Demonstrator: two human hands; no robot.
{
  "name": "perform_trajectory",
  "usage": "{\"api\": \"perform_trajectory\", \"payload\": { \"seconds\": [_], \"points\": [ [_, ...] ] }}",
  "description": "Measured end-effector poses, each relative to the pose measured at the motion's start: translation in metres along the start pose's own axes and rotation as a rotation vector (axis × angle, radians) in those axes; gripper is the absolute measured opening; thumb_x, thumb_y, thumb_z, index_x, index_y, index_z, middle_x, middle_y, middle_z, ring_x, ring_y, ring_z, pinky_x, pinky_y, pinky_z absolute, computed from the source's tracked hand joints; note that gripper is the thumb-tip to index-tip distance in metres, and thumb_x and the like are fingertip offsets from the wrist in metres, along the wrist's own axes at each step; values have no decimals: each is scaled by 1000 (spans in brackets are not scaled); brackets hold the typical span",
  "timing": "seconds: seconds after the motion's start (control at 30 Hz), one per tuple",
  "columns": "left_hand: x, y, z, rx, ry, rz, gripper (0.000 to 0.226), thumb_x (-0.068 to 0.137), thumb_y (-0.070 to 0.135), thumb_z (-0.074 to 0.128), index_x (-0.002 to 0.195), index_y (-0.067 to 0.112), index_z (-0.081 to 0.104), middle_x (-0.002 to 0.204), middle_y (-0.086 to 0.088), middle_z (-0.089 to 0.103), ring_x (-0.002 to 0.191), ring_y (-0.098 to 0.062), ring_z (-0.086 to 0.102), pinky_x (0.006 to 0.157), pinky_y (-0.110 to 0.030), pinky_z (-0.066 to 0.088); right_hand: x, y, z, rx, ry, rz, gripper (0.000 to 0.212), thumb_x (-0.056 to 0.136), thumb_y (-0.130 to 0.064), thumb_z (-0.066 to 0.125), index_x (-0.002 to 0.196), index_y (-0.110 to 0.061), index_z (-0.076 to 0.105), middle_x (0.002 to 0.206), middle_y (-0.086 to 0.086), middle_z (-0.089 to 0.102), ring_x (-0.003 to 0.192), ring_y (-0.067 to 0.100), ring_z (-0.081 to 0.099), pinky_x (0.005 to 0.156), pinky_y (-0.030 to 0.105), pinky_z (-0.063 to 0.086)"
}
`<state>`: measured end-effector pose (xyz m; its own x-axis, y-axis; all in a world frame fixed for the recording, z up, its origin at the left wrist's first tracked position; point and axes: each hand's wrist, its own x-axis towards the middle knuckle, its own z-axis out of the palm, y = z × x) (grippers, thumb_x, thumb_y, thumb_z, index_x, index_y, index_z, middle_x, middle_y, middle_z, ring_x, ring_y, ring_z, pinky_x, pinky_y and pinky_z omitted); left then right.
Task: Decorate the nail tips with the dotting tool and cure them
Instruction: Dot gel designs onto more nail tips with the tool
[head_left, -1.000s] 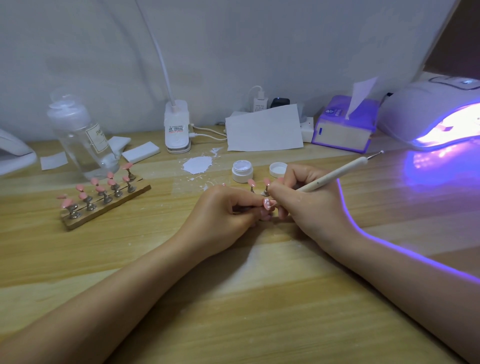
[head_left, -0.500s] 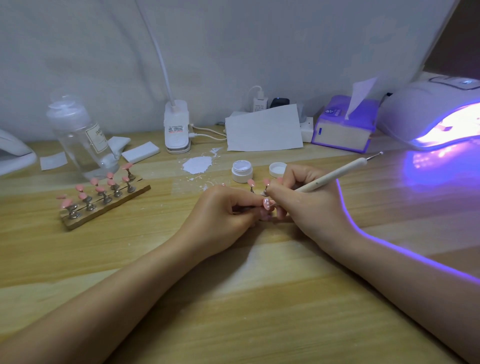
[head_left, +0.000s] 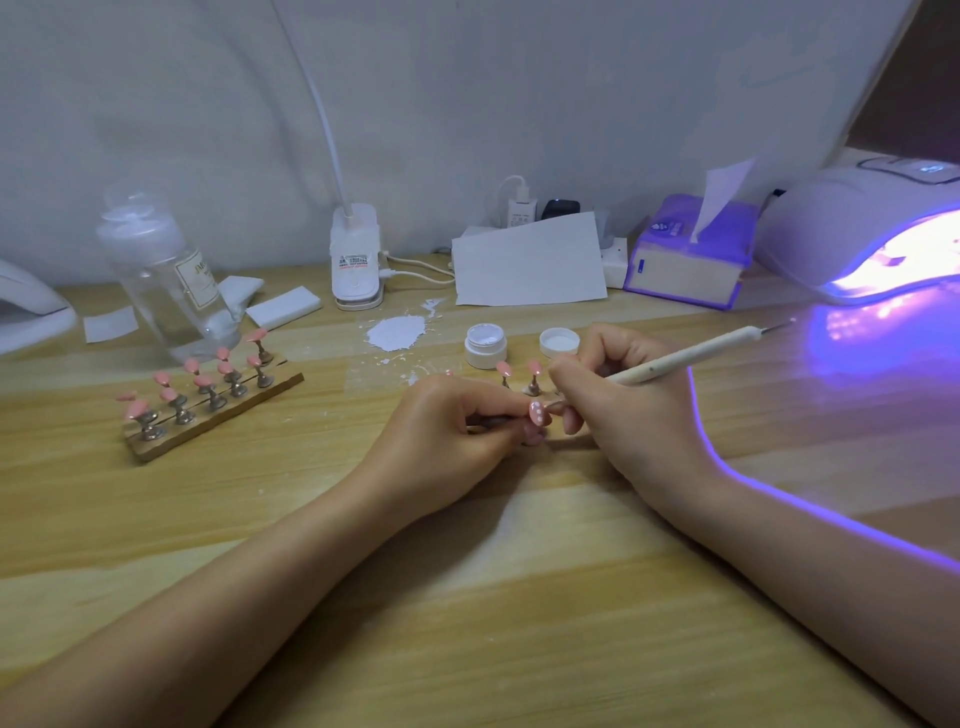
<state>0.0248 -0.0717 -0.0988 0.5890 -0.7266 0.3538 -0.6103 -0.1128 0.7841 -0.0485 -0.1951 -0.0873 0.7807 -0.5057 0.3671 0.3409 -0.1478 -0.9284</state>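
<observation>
My left hand (head_left: 441, 431) pinches the stand of a pink nail tip (head_left: 536, 413) that carries a few white dots. My right hand (head_left: 623, 410) grips the white dotting tool (head_left: 691, 356) like a pen, its working end hidden behind my fingers right beside the tip. Two more pink tips on metal stands (head_left: 519, 376) stand just behind my hands. An open white gel pot (head_left: 485, 343) and its lid (head_left: 559, 343) sit behind them. A wooden holder (head_left: 218, 415) at the left carries several pink tips. The curing lamp (head_left: 857, 234) glows purple at the far right.
A clear pump bottle (head_left: 166, 275), white pads (head_left: 283, 306), a lamp base (head_left: 356, 260), a sheet of paper (head_left: 530, 260) and a tissue box (head_left: 685, 254) line the back of the wooden table (head_left: 467, 597). A white paint smear (head_left: 397, 332) lies near the pot.
</observation>
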Motion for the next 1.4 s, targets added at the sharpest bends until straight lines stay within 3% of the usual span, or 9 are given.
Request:
{"api": "perform_trajectory", "payload": {
  "seconds": [0.17, 0.27, 0.33, 0.53, 0.67, 0.77, 1.0, 1.17, 1.4],
  "points": [
    [-4, 6, 0, -118, 79, 99, 13, 81, -2, 63, 86, 5, 73, 83, -9, 67, 73, -17, 64, 58, -31, 56, 2, 3, -4, -14, 93, -103, 44, 84, -1, 60, 49, -12, 36, 35, -5, 42, 35, 2, 40, 44, 12, 36],
    [-3, 13, -5, -116, 222, 206, 13, 80, 6, 64, 86, 17, 67, 86, -9, 62, 84, -18, 66, 52, -41, 52, 4, 5, -5, 31, 147, -99, 44, 86, -5, 59, 50, -13, 35, 35, -7, 41, 35, 4, 39, 42, 19, 37],
    [0, 14, -12, -89, 300, 233, 13, 79, 4, 65, 85, 15, 66, 86, -10, 62, 88, -13, 67, 53, -43, 51, 6, 7, -5, 42, 155, -90, 44, 86, -6, 59, 51, -13, 35, 36, -9, 40, 34, 4, 39, 43, 21, 38],
    [12, 9, -26, -115, 417, 84, 20, 81, 2, 66, 88, 21, 66, 84, 3, 67, 71, -4, 62, 61, -12, 49, 6, 10, -6, 27, 141, -76, 43, 86, -9, 60, 50, -14, 37, 38, -6, 42, 36, 4, 40, 43, 19, 38],
    [15, 1, -27, -38, 360, -9, 24, 79, 6, 69, 96, 20, 59, 75, 6, 65, 73, -1, 62, 75, -11, 44, 7, 10, -6, 17, 141, -69, 42, 86, -10, 61, 51, -12, 38, 39, -5, 42, 36, 4, 40, 42, 18, 38],
    [15, -3, -25, 106, 288, -37, 28, 78, 10, 69, 99, 24, 56, 73, 13, 65, 76, 8, 57, 69, -2, 34, 8, 11, -6, 23, 142, -66, 42, 86, -10, 61, 51, -12, 38, 40, -5, 42, 35, 4, 40, 42, 17, 38],
    [15, -13, -23, 105, 119, -70, 33, 76, 5, 68, 99, 25, 57, 68, 9, 63, 60, 0, 49, 63, -6, 40, 7, 12, -6, 19, 137, -52, 42, 86, -10, 60, 50, -11, 39, 42, -2, 43, 37, 6, 39, 42, 19, 37],
    [17, -13, -25, 124, 80, -92, 35, 74, 6, 70, 92, 32, 55, 70, 10, 61, 61, 0, 49, 65, -6, 40, 7, 11, -5, 8, 140, -50, 41, 86, -10, 60, 52, -7, 38, 47, 8, 44, 36, 6, 38, 42, 18, 36],
    [19, -4, -18, 221, 62, -136, 25, 69, 31, 77, 84, 34, 58, 77, 9, 61, 70, -7, 54, 75, -31, 48, 7, 12, -5, 2, 140, -55, 42, 86, -10, 60, 54, 7, 38, 42, 2, 41, 36, 6, 36, 40, 16, 33]
  ]
}}
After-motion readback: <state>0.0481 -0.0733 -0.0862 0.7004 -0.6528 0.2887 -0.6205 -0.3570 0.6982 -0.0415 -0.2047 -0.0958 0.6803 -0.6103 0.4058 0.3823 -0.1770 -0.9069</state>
